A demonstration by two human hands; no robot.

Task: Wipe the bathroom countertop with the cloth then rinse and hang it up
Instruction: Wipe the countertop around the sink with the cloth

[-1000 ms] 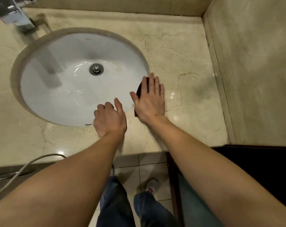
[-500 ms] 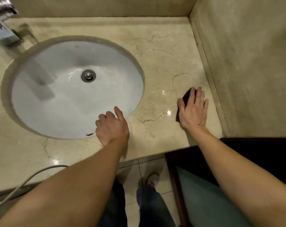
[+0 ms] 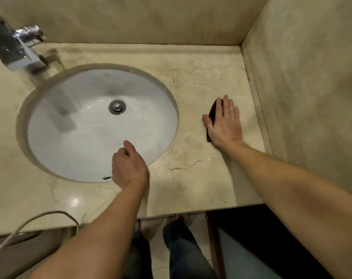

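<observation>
I see my right hand [image 3: 224,122] spread flat, fingers extended, pressing the dark maroon cloth [image 3: 213,113] onto the beige marble surface [image 3: 191,158] between the white oval basin [image 3: 90,127] and the side wall. My left hand [image 3: 128,168] is loosely curled and empty, resting at the basin's near rim.
</observation>
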